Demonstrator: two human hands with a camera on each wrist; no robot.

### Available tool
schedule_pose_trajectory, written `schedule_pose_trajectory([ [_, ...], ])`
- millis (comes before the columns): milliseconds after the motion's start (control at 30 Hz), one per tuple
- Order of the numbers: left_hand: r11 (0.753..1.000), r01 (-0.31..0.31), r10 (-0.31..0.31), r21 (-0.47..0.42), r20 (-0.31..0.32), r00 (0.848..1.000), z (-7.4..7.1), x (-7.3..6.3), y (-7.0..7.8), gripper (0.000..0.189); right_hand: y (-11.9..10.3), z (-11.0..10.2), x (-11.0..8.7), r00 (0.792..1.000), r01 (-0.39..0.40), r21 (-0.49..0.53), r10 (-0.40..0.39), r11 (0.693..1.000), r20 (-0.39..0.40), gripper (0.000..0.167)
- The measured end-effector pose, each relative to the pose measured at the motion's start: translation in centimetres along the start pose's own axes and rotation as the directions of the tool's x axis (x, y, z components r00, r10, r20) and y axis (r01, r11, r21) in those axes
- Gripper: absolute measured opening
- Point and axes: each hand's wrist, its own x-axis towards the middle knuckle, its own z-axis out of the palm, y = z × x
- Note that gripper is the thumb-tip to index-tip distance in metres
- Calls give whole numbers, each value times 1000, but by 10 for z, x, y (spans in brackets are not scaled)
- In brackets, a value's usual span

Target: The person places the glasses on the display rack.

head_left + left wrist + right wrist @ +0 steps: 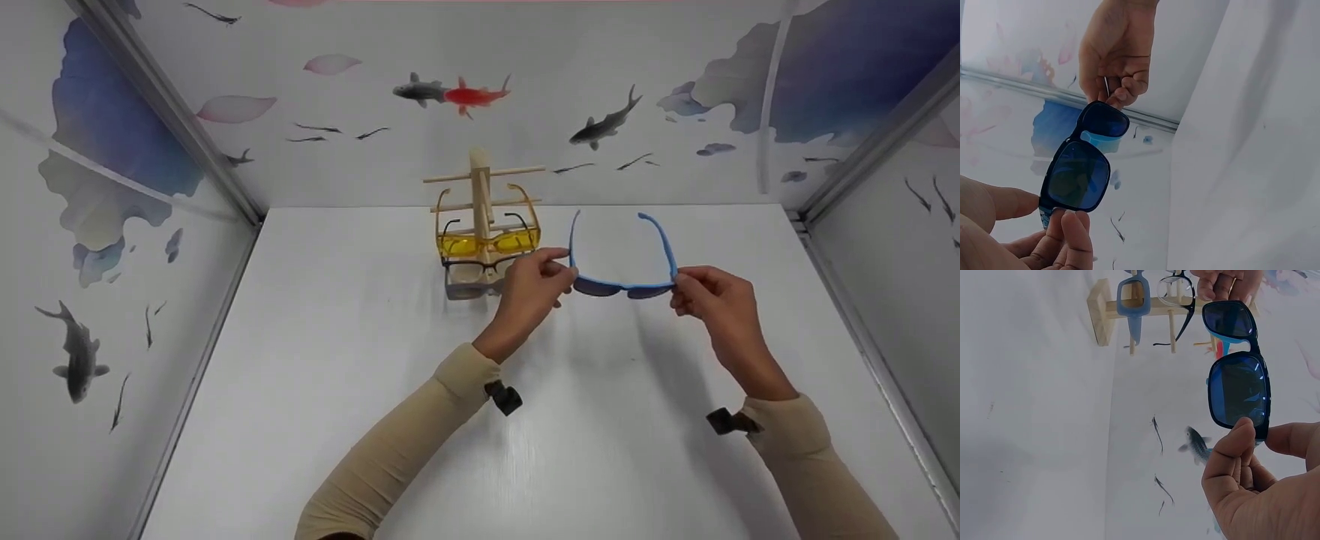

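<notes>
Blue-armed sunglasses (624, 288) with dark lenses are held up between both hands, their arms unfolded and pointing away toward the back wall. My left hand (534, 289) pinches the frame at its left hinge, and my right hand (716, 300) pinches the right hinge. Both wrist views show the dark bluish lenses (1079, 174) from the front, with thumb and fingers at each outer corner. Just left of my left hand stands a wooden glasses rack (480, 184) bearing yellow-lensed glasses (489, 241), black-rimmed glasses (469, 264) and grey-blue framed glasses (1134, 297) below them.
The rack's upper pegs (517, 172) stick out to both sides near the back wall. A white tabletop (337, 390) lies under the hands. Panels printed with fish (476, 95) enclose it at the back and sides, with metal edge strips (180, 375) along them.
</notes>
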Motion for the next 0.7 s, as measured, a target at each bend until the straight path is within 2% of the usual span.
schedule_pose_trajectory([
  [300, 1000, -28, 28, 11, 12, 1000, -6, -2, 12, 42, -8, 1, 2, 999, 33, 68, -34, 997, 15, 28],
  [700, 999, -45, 45, 10, -2, 999, -11, -5, 23, 41, -22, 1, 2, 998, 63, 106, -65, 992, 16, 26],
])
